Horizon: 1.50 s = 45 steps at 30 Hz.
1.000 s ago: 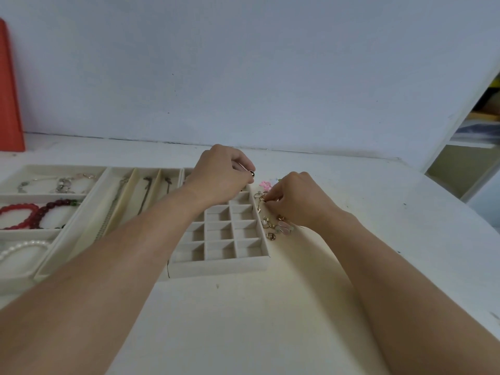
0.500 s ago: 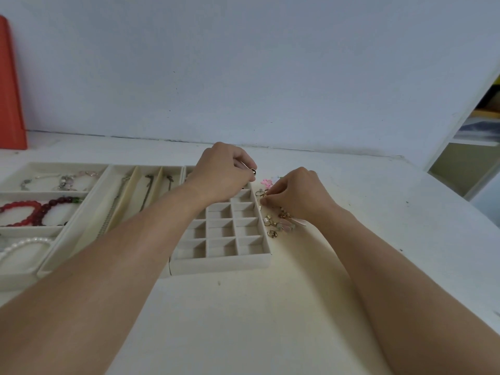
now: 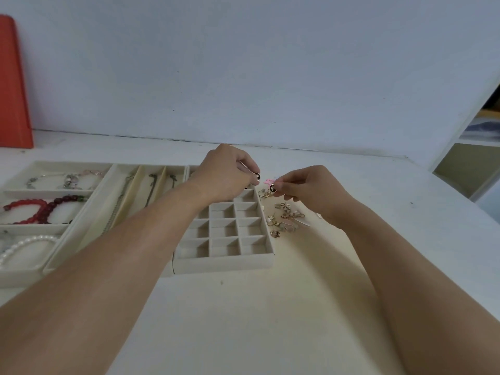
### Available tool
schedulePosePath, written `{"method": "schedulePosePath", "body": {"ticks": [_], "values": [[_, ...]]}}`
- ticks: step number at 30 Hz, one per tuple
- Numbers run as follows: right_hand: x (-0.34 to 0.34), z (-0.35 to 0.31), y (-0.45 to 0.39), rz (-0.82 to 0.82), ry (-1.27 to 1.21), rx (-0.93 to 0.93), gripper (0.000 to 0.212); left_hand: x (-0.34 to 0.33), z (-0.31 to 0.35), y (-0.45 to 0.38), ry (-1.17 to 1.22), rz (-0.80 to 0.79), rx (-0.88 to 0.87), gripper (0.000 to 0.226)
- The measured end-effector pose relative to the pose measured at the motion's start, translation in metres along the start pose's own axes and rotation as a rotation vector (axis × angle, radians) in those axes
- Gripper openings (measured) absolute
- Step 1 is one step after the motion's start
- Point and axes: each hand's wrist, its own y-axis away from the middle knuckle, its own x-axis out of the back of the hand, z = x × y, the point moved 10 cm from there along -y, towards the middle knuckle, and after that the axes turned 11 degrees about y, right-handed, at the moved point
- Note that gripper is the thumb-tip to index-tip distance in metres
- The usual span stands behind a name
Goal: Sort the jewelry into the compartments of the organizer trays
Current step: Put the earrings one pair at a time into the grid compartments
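Note:
My left hand (image 3: 226, 173) pinches a small dark round earring (image 3: 256, 176) above the far right corner of the beige grid tray (image 3: 224, 262). My right hand (image 3: 311, 192) pinches a matching dark earring (image 3: 272, 188) just off the tray's right edge, lifted above a heap of small gold earrings (image 3: 285, 219) on the table. A pink piece (image 3: 267, 181) lies between the two hands. The tray's near cells hold nothing I can see; its far cells are hidden by my left hand.
Left of the grid tray sits a tray of long slots with chains (image 3: 151, 185). Further left another tray holds a silver bracelet (image 3: 67, 180), red bead bracelets (image 3: 40, 209) and a pearl strand (image 3: 24, 244). An orange panel (image 3: 13, 85) leans on the wall.
My right hand has risen from the earring heap with a dark earring pinched in its fingers. My left hand has stayed over the tray's far corner with its earring.

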Motion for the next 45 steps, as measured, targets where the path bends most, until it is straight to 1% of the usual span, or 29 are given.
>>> {"method": "schedulePosePath", "body": {"ticks": [2, 5, 8, 11, 15, 20, 23, 28, 33, 35, 38, 41, 45], "values": [[-0.005, -0.004, 0.003, -0.051, -0.113, 0.011, 0.011, 0.002, 0.002, 0.000, 0.008, -0.004, 0.000, 0.007], [-0.007, -0.009, 0.004, -0.071, -0.222, 0.010, 0.011, 0.011, 0.008, 0.004, -0.004, -0.014, -0.007, 0.006], [-0.009, -0.014, 0.007, -0.101, -0.298, 0.023, 0.011, 0.028, 0.007, 0.012, -0.031, 0.004, -0.005, 0.002], [-0.008, -0.021, 0.009, -0.068, -0.310, 0.064, 0.009, 0.048, -0.003, 0.020, -0.045, 0.045, 0.007, 0.003], [-0.011, -0.031, 0.010, 0.026, -0.182, 0.131, 0.007, 0.078, -0.024, 0.033, -0.144, 0.110, 0.033, 0.004], [-0.015, -0.047, 0.011, 0.118, 0.018, 0.239, 0.006, 0.084, -0.044, 0.046, -0.312, 0.034, 0.101, 0.006], [-0.018, -0.056, 0.012, 0.164, 0.125, 0.281, 0.005, 0.084, -0.047, 0.047, -0.332, 0.038, 0.099, 0.003], [-0.015, -0.067, 0.014, 0.182, 0.169, 0.332, 0.007, 0.076, -0.044, 0.040, -0.391, 0.024, 0.069, 0.006], [-0.025, -0.079, 0.010, 0.145, 0.212, 0.385, 0.010, 0.078, -0.047, 0.035, -0.410, 0.017, 0.080, 0.006], [-0.031, -0.085, 0.007, 0.104, 0.249, 0.392, 0.008, 0.079, -0.048, 0.034, -0.419, 0.022, 0.091, 0.005], [-0.042, -0.096, 0.000, 0.042, 0.318, 0.403, 0.004, 0.081, -0.050, 0.032, -0.452, 0.029, 0.114, 0.010], [-0.051, -0.113, -0.009, 0.003, 0.346, 0.416, 0.007, 0.080, -0.050, 0.031, -0.499, 0.038, 0.129, 0.014], [-0.076, -0.126, -0.024, -0.116, 0.475, 0.393, 0.006, 0.081, -0.050, 0.031, -0.513, 0.052, 0.138, 0.012]]}}
